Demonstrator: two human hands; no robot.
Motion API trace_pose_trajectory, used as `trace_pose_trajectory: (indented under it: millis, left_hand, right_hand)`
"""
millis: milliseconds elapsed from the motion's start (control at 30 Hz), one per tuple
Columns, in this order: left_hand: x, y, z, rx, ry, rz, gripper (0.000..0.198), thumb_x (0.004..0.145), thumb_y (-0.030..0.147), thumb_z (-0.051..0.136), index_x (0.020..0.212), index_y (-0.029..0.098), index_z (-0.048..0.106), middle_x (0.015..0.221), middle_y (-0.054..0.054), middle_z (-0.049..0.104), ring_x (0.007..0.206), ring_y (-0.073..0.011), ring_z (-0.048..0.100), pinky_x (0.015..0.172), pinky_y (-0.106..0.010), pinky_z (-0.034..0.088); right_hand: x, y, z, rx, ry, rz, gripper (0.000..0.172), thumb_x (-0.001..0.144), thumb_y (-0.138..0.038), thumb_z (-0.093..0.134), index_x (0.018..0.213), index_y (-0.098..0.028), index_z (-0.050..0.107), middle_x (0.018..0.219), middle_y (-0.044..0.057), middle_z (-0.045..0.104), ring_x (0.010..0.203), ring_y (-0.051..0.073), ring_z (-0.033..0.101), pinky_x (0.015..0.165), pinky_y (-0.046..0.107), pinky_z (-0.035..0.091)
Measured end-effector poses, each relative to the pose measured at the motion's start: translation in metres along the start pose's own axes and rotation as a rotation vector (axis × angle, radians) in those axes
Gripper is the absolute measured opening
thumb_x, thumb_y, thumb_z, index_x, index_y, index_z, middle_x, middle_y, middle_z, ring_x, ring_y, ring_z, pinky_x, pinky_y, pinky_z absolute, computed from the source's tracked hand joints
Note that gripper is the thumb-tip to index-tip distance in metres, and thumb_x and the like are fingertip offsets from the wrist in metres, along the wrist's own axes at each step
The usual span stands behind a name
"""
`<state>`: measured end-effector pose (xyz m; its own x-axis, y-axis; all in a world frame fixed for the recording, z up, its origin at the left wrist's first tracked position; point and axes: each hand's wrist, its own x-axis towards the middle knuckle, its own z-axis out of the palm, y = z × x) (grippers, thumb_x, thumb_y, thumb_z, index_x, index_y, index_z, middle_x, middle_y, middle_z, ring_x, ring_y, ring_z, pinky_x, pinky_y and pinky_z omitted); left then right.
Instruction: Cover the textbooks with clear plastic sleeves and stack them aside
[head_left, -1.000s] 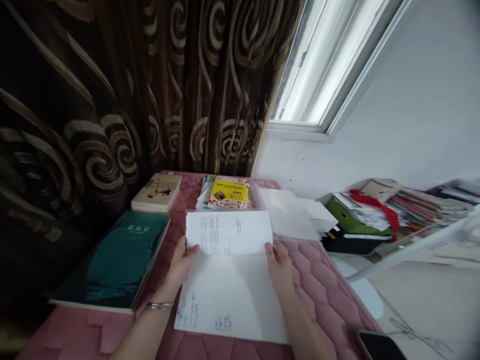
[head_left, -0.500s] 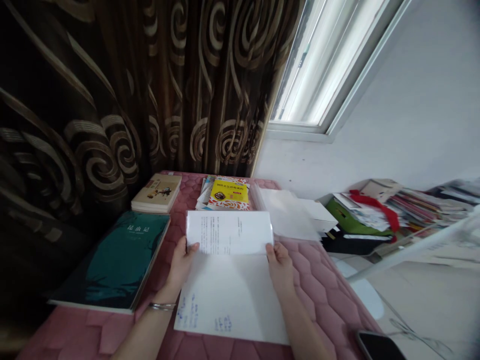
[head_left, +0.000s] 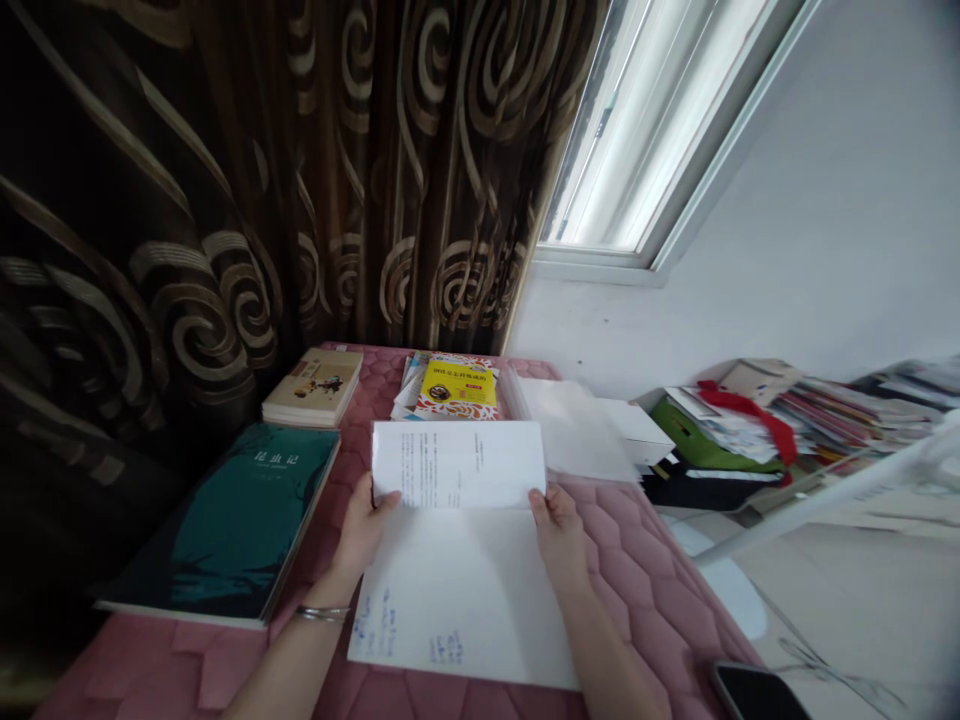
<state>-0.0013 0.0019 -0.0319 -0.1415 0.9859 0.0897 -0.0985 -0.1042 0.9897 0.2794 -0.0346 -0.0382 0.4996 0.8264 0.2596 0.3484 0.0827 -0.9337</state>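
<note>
**A:** White paper on the pink quilted cover, is that what both hands have?

**B:** Yes. I see it lying flat in the middle of the cover. Its far part is folded back over itself, so printed lines face up on the flap.

**A:** And the fingers?

**B:** I have the left hand pinching the flap's left edge, thumb on top, the other fingers hidden behind it. The right hand grips the flap's lower right corner the same way. Both are closed on the paper.

**A:** What lies around it?

**B:** A teal book lies just left of the left hand, with a small beige book beyond it. A yellow book sits on a pile right behind the flap. A phone lies at the near right, well apart from the paper. I also see a bracelet on the left wrist, and blue handwriting near the paper's front left corner.
</note>
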Motion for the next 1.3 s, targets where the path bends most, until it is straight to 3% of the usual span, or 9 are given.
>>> trace_pose_trajectory:
  millis: [133, 300, 500, 767, 1033, 1300]
  left_hand:
    - [-0.0009, 0.0001, 0.001, 0.004, -0.006, 0.025, 0.037, 0.066, 0.032, 0.073, 0.098, 0.017, 0.063, 0.096, -0.006, 0.072, 0.09, -0.0243, 0.066, 0.083, -0.038, 0.051]
    - [-0.002, 0.0008, 0.0015, 0.017, -0.005, 0.023, 0.037, 0.068, 0.035, 0.072, 0.099, 0.016, 0.063, 0.097, -0.007, 0.072, 0.091, -0.0244, 0.066, 0.082, -0.037, 0.052]
    - [-0.0039, 0.0042, 0.0036, 0.024, 0.001, 0.032, 0.032, 0.069, 0.035, 0.071, 0.094, 0.017, 0.063, 0.093, -0.006, 0.072, 0.088, -0.0241, 0.066, 0.079, -0.035, 0.051]
    - [-0.0009, 0.0027, 0.0018, 0.002, 0.027, 0.029, 0.028, 0.065, 0.032, 0.074, 0.085, 0.017, 0.063, 0.081, -0.003, 0.071, 0.076, -0.0198, 0.064, 0.071, -0.031, 0.049]
    - [-0.001, 0.0023, 0.0035, -0.093, 0.013, -0.012, 0.031, 0.063, 0.031, 0.075, 0.088, 0.018, 0.062, 0.083, -0.002, 0.072, 0.077, -0.0196, 0.066, 0.072, -0.03, 0.05]
    - [0.0015, 0.0036, -0.0002, 0.036, 0.045, 0.025, 0.035, 0.063, 0.034, 0.073, 0.093, 0.019, 0.061, 0.091, -0.004, 0.071, 0.087, -0.0221, 0.066, 0.08, -0.033, 0.05]
  right_hand:
    - [-0.0012, 0.0015, 0.0003, 0.055, 0.0, 0.028, 0.034, 0.08, -0.056, 0.056, 0.071, -0.024, 0.05, 0.061, -0.003, 0.049, 0.057, 0.017, 0.045, 0.053, 0.029, 0.038]
    - [-0.0003, 0.0014, -0.001, 0.16, -0.096, 0.038, 0.036, 0.08, -0.059, 0.058, 0.081, -0.023, 0.057, 0.071, 0.001, 0.059, 0.064, 0.021, 0.054, 0.058, 0.031, 0.045]
    - [0.0022, 0.0004, -0.0019, -0.015, 0.025, -0.068, 0.038, 0.078, -0.061, 0.057, 0.066, -0.025, 0.049, 0.059, -0.002, 0.051, 0.06, 0.02, 0.049, 0.056, 0.031, 0.042]
    - [0.0019, 0.0041, -0.0004, 0.022, -0.005, -0.023, 0.036, 0.079, -0.058, 0.056, 0.069, -0.025, 0.051, 0.063, -0.001, 0.053, 0.06, 0.019, 0.049, 0.055, 0.031, 0.04]
    - [0.0021, 0.0019, -0.0001, 0.017, 0.012, -0.033, 0.042, 0.077, -0.065, 0.057, 0.069, -0.024, 0.055, 0.063, 0.001, 0.057, 0.062, 0.021, 0.05, 0.058, 0.032, 0.041]
    - [0.0013, -0.0015, 0.0004, 0.031, 0.012, -0.019, 0.04, 0.077, -0.062, 0.058, 0.065, -0.025, 0.05, 0.06, 0.0, 0.055, 0.06, 0.02, 0.049, 0.056, 0.031, 0.04]
